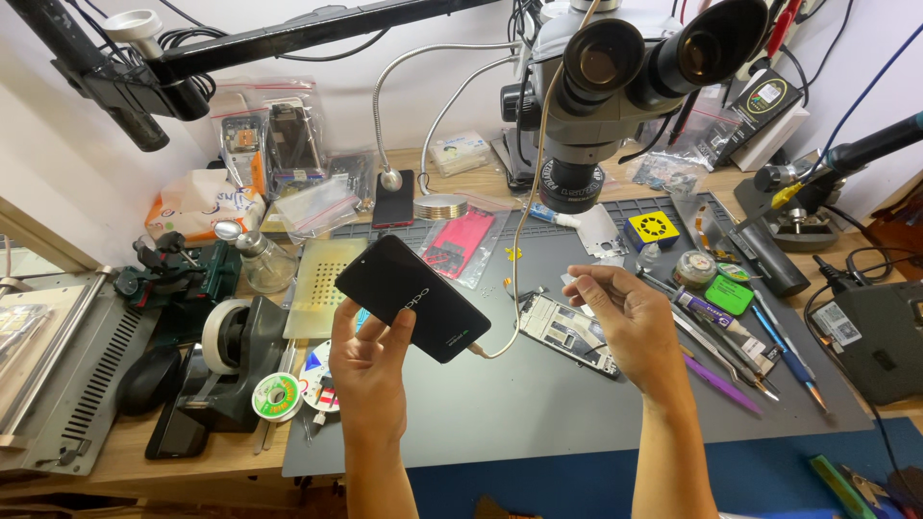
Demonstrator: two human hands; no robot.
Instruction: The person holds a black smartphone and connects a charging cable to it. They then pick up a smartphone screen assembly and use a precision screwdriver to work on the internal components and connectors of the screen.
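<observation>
My left hand (370,360) holds a black smartphone (411,297) up over the grey work mat (538,394), its dark back facing me and tilted. A pale cable (519,240) is plugged into the phone's lower right end and runs up past the microscope (615,77). My right hand (620,312) hovers to the right of the phone, fingers curled, pinching a small white part between thumb and forefinger. Beneath that hand lies an opened phone frame (562,332) on the mat.
Tweezers, pens and screwdrivers (740,351) lie at the mat's right. A tape dispenser (236,360) and solder spool (277,396) sit at left. A red phone part in a bag (460,245), a glass bottle (261,258) and a soldering station (880,332) surround the mat.
</observation>
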